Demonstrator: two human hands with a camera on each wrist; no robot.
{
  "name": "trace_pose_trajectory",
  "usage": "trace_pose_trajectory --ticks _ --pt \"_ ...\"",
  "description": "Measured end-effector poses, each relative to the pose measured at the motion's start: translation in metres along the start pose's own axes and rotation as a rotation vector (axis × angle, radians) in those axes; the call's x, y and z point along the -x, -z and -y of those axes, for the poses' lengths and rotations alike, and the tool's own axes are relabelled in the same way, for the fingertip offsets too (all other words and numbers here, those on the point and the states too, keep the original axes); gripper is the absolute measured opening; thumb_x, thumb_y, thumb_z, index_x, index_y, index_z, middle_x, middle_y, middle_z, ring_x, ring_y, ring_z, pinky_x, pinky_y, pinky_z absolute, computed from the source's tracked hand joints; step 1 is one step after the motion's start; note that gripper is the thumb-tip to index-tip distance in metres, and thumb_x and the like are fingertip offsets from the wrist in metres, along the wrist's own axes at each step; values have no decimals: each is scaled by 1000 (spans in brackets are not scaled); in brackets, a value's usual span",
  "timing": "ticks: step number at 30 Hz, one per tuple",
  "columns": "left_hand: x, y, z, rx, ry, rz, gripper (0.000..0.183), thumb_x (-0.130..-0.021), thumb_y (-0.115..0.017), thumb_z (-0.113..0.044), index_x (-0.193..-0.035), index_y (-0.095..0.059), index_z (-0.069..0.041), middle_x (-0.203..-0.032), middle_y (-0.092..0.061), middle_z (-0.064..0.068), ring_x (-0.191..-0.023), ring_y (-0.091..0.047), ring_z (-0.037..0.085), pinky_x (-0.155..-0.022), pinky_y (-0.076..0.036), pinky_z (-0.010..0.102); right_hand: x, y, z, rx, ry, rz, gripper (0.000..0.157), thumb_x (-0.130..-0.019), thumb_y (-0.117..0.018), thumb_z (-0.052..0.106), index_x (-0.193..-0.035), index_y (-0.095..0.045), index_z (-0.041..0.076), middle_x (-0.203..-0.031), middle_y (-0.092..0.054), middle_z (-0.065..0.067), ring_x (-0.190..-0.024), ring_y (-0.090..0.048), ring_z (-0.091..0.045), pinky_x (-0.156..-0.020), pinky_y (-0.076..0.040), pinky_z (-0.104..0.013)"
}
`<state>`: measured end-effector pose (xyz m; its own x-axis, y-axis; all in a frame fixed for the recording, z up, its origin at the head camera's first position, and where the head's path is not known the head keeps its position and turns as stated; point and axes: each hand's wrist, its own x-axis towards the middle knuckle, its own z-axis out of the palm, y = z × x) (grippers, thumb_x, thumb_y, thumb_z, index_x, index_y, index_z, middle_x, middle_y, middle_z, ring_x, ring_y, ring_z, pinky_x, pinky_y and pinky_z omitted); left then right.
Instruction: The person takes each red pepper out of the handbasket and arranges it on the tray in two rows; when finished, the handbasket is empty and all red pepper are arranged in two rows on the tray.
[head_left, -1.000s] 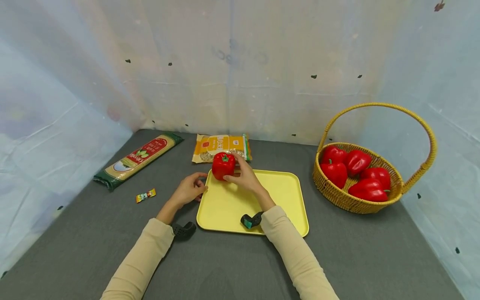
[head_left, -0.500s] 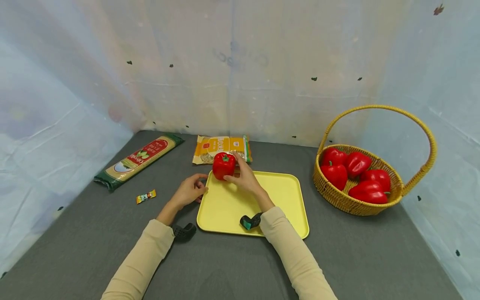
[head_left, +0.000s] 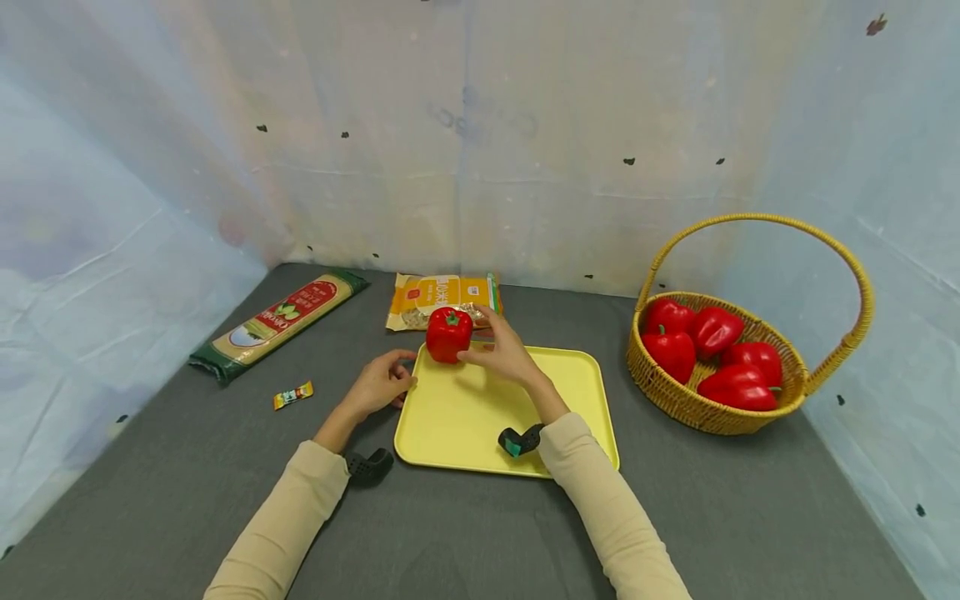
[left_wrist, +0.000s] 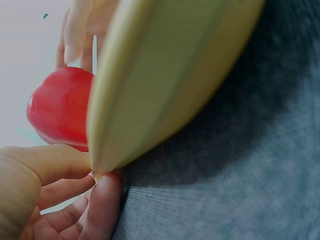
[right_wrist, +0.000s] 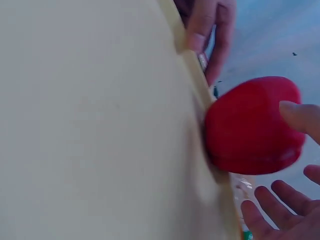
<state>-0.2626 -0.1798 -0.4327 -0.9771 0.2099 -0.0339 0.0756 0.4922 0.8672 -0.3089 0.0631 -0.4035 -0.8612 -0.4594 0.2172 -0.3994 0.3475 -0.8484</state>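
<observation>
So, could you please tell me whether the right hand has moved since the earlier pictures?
Yes: in the head view, the right hand has shifted slightly right, toward the unmoved basket and away from the nearest pepper.

Right hand backs off the red pepper, toward frame right.
Head view, vs. 1.0 s and 0.5 s ago: index fingertip, earlier against the pepper's upper right, now stands just right of it with a gap between; right wrist view shows the other fingers spread clear. Thumb contact: cannot tell. Black wrist mount and beige right sleeve shift right with the hand, the mount now farther right over the lower part of the yellow tray. Scene sits slightly lower in frame, basket handle included.
</observation>
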Motion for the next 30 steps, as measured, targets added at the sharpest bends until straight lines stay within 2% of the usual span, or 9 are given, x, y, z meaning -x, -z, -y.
trace_pose_trajectory --ticks 1,2,6,13,19,23,27,30 --pt "0 0 0 0 2 2 45 -88 -61 -9 -130 -47 0 -81 -54 10 -57 -55 17 -53 -53 30 3 4 5 9 -8 11 81 -84 -70 16 -148 -21 11 -136 -39 -22 -121 -45 -40 -98 -40 -53" --pt "0 0 -1 -2 2 5 45 -88 -61 -9 -130 -46 1 -81 -54 10 -57 -55 17 -53 -53 30 3 8 1 27 0 11 81 -83 -71 18 -148 -22 13 -136 -39 -21 -121 -45 -39 -98 -40 -52" --pt "-1 -1 -2 -2 6 8 46 -88 -61 -8 -130 -46 0 -82 -55 10 -58 -55 17 -53 -53 30 10 28 9 48 11 34 80 -84 -71 21 -148 -23 16 -139 -36 -21 -122 -42 -39 -98 -40 -52" --pt "-1 0 -2 -5 8 5 45 -89 -61 -9 -130 -46 -1 -82 -54 11 -57 -55 17 -52 -53 30 37 64 53 78 82 19 75 -84 -69 9 -145 -26 2 -136 -37 -24 -122 -43 -41 -98 -39 -53" --pt "-2 -1 0 -7 8 4 45 -89 -61 -9 -130 -46 -1 -82 -54 11 -58 -55 17 -53 -53 30 51 88 64 100 120 -57 66 -85 -67 6 -141 -33 1 -134 -42 -23 -119 -45 -42 -98 -38 -54" --pt "-2 -1 0 -4 16 4 44 -89 -61 -9 -130 -47 -1 -82 -54 11 -58 -55 17 -53 -53 30 61 103 64 111 161 -121 58 -86 -66 6 -137 -41 1 -129 -48 -22 -115 -49 -39 -96 -41 -52" --pt "-2 -1 2 -4 15 -1 44 -89 -61 -9 -130 -47 -2 -82 -54 10 -58 -55 17 -53 -54 30 71 120 60 97 227 -193 50 -85 -65 -1 -131 -46 -5 -125 -50 -24 -112 -50 -42 -93 -42 -55" --pt "-2 -1 4 -4 13 -3 44 -89 -61 -9 -130 -47 -2 -82 -54 11 -58 -56 17 -53 -54 30 80 133 56 92 242 -257 45 -84 -63 -4 -127 -48 -9 -123 -52 -26 -108 -51 -42 -92 -46 -45"
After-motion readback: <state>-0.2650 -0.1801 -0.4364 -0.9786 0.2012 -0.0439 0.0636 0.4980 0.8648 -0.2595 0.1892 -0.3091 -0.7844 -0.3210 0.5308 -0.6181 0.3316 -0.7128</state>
